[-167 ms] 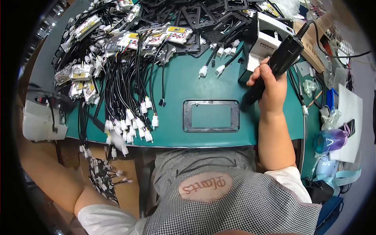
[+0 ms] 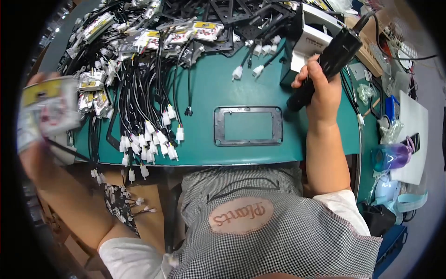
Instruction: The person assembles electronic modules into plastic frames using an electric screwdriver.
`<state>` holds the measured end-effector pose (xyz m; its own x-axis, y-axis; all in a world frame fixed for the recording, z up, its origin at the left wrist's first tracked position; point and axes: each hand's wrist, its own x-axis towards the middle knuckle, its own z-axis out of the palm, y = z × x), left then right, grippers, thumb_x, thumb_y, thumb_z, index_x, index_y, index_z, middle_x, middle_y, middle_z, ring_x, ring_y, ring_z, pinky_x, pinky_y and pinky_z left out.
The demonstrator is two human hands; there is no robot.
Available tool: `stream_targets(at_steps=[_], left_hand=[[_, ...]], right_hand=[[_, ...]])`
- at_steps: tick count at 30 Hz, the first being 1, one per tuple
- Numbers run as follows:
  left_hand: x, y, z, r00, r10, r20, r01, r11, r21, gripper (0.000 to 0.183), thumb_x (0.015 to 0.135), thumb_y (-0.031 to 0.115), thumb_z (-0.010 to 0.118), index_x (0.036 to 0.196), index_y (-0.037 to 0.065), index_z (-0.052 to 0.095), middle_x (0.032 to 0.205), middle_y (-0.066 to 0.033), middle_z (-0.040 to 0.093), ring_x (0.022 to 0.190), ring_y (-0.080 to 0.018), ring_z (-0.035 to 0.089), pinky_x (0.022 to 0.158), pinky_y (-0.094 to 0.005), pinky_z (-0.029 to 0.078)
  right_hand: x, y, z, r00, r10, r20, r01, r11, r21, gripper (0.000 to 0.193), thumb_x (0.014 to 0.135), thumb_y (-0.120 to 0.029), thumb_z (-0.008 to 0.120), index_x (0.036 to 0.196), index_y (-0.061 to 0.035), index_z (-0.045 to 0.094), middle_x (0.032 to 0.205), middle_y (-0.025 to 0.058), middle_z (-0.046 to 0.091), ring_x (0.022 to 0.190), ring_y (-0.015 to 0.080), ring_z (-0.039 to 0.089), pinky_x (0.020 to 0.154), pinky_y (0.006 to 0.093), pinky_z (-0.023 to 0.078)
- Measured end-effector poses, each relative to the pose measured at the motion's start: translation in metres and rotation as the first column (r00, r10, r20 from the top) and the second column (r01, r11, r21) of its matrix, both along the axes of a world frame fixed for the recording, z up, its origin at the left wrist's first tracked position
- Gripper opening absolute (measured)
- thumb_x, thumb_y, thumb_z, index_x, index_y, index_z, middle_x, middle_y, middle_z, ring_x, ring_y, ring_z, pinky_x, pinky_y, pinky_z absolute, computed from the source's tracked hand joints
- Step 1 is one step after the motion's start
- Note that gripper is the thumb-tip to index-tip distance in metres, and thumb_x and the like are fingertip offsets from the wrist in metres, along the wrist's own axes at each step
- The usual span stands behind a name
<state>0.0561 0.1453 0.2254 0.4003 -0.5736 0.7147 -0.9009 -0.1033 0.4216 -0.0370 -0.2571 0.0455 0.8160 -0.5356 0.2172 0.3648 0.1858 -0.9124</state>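
At the far left edge my left hand [image 2: 35, 160] is closed on a flat electronic module [image 2: 50, 109] with a yellow label, red marks and a black cable; both are smeared by motion. My right hand [image 2: 323, 90] is wrapped round a black corded electric screwdriver [image 2: 341, 51], tilted with its lower end beside the black rectangular frame [image 2: 219, 125]. That frame lies flat on the green mat, apart from the screwdriver. Screws, if any, are too small to make out.
Similar modules [image 2: 204, 30] with black cables and white connectors [image 2: 151, 144] pile up at left. Black frames [image 2: 237, 11] are heaped at the back. A white and black box-shaped device [image 2: 306, 49] stands behind my right hand. A purple-blue bottle [image 2: 392, 156] is at far right.
My left hand has come into view at the left edge with the module, where before mostly the forearm showed. The whole view has shifted slightly. My right hand keeps its hold on the screwdriver.
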Motion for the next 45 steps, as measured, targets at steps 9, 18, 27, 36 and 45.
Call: stream_targets(at_steps=[9, 18, 27, 36, 45], left_hand=[[-0.058, -0.134, -0.19, 0.737, -0.174, -0.653, 0.126, 0.985, -0.12, 0.074, 0.064, 0.014, 0.084, 0.119, 0.007, 0.035, 0.119, -0.018, 0.054, 0.105, -0.0254, 0.059, 0.087, -0.0355, 0.05], [-0.058, -0.137, -0.183, 0.995, 0.103, 0.002, -0.087, 0.833, 0.546, 0.058, 0.059, 0.012, 0.08, 0.112, 0.008, 0.055, 0.105, -0.0144, 0.055, 0.095, -0.0331, 0.054, 0.085, -0.0416, 0.045], [-0.062, -0.163, -0.212, 0.995, 0.035, -0.097, 0.017, 0.873, 0.487, 0.041, 0.065, 0.03, 0.078, 0.103, 0.018, 0.068, 0.114, -0.0104, 0.056, 0.106, -0.0334, 0.054, 0.096, -0.0513, 0.041], [-0.057, -0.167, -0.209, 0.991, 0.096, -0.092, -0.03, 0.837, 0.547, 0.039, 0.066, 0.028, 0.078, 0.102, 0.017, 0.069, 0.124, -0.0172, 0.053, 0.114, -0.0366, 0.051, 0.097, -0.0511, 0.04], [-0.065, -0.179, -0.213, 0.991, 0.11, -0.081, -0.051, 0.847, 0.529, 0.044, 0.065, 0.027, 0.078, 0.106, 0.017, 0.067, 0.125, -0.0172, 0.053, 0.115, -0.0357, 0.052, 0.098, -0.0504, 0.039]], right_hand=[[-0.025, -0.002, 0.027, 0.981, 0.018, 0.195, 0.0, 0.996, -0.089, 0.027, 0.085, -0.023, 0.066, 0.092, 0.0003, 0.053, 0.068, 0.0075, 0.056, 0.058, 0.0171, 0.057, 0.056, 0.029, 0.048], [-0.046, -0.019, 0.027, 0.975, -0.018, 0.221, 0.054, 0.986, -0.157, 0.032, 0.09, -0.031, 0.057, 0.104, -0.0026, 0.054, 0.077, 0.0087, 0.054, 0.065, 0.0206, 0.054, 0.064, 0.0364, 0.048], [-0.04, -0.02, 0.024, 0.973, -0.027, 0.229, 0.07, 0.981, -0.183, 0.036, 0.089, -0.035, 0.057, 0.105, -0.0029, 0.054, 0.078, 0.0081, 0.054, 0.066, 0.0205, 0.054, 0.065, 0.0365, 0.048], [-0.035, -0.037, 0.025, 0.944, -0.015, 0.33, 0.07, 0.985, -0.155, 0.054, 0.084, -0.058, 0.058, 0.104, -0.0084, 0.057, 0.078, 0.0061, 0.055, 0.067, 0.0203, 0.054, 0.067, 0.0383, 0.047], [-0.025, -0.079, 0.036, 0.782, 0.056, 0.62, -0.006, 0.997, -0.082, 0.086, 0.064, -0.086, 0.05, 0.096, -0.0078, 0.065, 0.074, 0.0099, 0.063, 0.063, 0.0265, 0.062, 0.061, 0.0419, 0.053]])
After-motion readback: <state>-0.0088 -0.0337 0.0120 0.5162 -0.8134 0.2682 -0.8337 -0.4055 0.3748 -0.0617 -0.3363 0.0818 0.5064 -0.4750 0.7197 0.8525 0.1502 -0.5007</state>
